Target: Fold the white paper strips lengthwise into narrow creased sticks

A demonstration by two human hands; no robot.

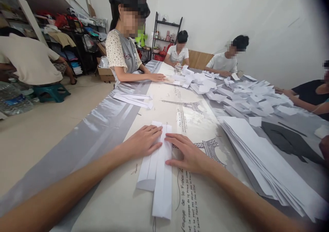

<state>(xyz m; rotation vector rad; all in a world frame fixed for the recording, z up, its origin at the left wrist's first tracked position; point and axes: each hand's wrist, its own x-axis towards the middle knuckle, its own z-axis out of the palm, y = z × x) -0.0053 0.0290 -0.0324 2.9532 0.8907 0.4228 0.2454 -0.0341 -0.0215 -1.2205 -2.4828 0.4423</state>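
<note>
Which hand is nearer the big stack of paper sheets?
The right. The right hand is left of the stack of sheets; the left hand is farther left, on folded paper.

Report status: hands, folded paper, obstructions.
Left hand open, resting on folded paper strips. Right hand open, touching their right edge. Only hands cover them; paper stack off to the right.

Paper strips [162, 184] smooth, matt. Table cover [84, 137] glossy. Stool [52, 94] plastic. Box [106, 77] cardboard.

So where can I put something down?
Bare tablecloth shows between the left arm and the nearer folded strips, and between that arm and the farther strips. The right is crowded: paper stack, paper heap.
</note>
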